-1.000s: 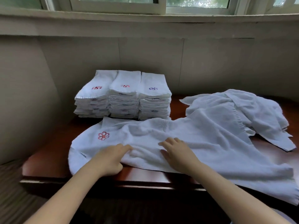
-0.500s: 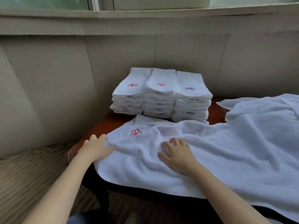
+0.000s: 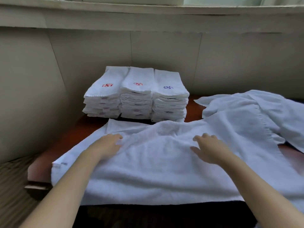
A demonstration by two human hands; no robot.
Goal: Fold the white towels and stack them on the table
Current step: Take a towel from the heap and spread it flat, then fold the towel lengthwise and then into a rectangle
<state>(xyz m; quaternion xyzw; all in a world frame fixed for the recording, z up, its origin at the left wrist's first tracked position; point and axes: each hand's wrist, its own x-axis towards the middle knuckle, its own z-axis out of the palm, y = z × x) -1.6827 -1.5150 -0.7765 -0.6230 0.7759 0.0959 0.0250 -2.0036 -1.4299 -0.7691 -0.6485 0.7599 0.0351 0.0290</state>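
Towel: spread across the front of the table, near edge hung over the rim, a wrinkled ridge left mid-cloth.
Left hand: laid flat on its left part, fingers straight, nothing gripped.
Right hand: laid flat mid-cloth, fingers slightly spread, nothing gripped.
Risk: creases may be folded in if the ridge is not smoothed; the loose towel touching at right may be dragged along.
Writing: none legible; on the folded stacks, two red motifs and a blue motif are embroidered; the hem tag cannot be read.

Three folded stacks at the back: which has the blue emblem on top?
The rightmost stack: its top mark is blue, while the left stack and middle stack show red.
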